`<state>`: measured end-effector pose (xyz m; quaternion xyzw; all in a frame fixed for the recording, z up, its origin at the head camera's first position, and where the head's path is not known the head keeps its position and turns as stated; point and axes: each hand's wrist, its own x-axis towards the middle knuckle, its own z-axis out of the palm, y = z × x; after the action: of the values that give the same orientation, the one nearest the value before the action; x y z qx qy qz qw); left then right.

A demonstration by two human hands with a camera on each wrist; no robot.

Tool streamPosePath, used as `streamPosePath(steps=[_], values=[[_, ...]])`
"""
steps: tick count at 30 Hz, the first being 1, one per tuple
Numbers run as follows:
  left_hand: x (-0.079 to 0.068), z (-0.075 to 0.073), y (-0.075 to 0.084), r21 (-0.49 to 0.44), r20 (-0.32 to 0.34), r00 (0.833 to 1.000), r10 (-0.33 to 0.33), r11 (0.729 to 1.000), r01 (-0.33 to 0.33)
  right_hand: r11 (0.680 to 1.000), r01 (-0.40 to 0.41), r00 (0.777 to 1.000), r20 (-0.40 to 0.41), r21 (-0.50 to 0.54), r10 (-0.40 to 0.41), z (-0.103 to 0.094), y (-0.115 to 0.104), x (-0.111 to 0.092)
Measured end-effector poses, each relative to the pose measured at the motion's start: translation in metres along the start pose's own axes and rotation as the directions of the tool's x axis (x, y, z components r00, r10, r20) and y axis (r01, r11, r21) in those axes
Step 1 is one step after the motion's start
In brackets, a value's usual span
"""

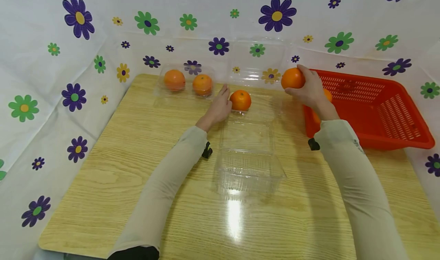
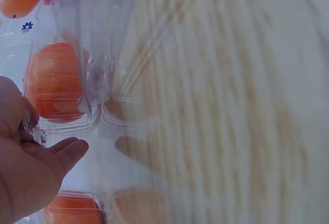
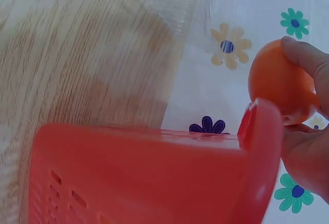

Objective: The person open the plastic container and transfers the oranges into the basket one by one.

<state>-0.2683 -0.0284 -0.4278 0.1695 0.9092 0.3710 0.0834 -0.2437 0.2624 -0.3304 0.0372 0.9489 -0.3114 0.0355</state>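
My right hand (image 1: 311, 88) holds an orange (image 1: 293, 78) at the left rim of the red basket (image 1: 374, 142); thumb and fingers grip its sides in the right wrist view. My left hand (image 1: 217, 109) is at the left edge of a clear plastic container (image 1: 262, 107), its rim between thumb and fingers in the left wrist view. One orange (image 1: 240, 100) sits in that container's left part. The container's lid (image 1: 258, 61) stands raised behind, against the cloth. More oranges (image 1: 327, 95) show in the basket, partly hidden by my right arm.
Left of my left hand stands another clear container (image 1: 185, 95) with two oranges (image 1: 174, 80) inside. An open clear container (image 1: 249, 172) lies in front on the wooden table (image 1: 137, 168). A flowered cloth (image 1: 192, 7) hangs behind and at the sides.
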Motion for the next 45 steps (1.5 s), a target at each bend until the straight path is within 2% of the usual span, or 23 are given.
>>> streamPosePath(steps=[12, 25, 45], values=[[0.000, -0.004, 0.000, 0.042, 0.052, 0.999, 0.006, 0.999, -0.008, 1.000, -0.020, 0.999, -0.041, 0.017, 0.021, -0.012, 0.009, -0.009], [-0.002, -0.004, 0.001, 0.022, 0.056, 0.998, -0.003, 1.000, 0.002, 1.000, -0.026, 0.998, -0.056, -0.001, 0.026, -0.025, 0.023, -0.014], [-0.001, -0.001, -0.003, 0.023, 0.052, 0.999, -0.012, 1.000, 0.010, 0.999, -0.034, 0.995, -0.091, -0.023, 0.032, -0.035, 0.046, -0.027]])
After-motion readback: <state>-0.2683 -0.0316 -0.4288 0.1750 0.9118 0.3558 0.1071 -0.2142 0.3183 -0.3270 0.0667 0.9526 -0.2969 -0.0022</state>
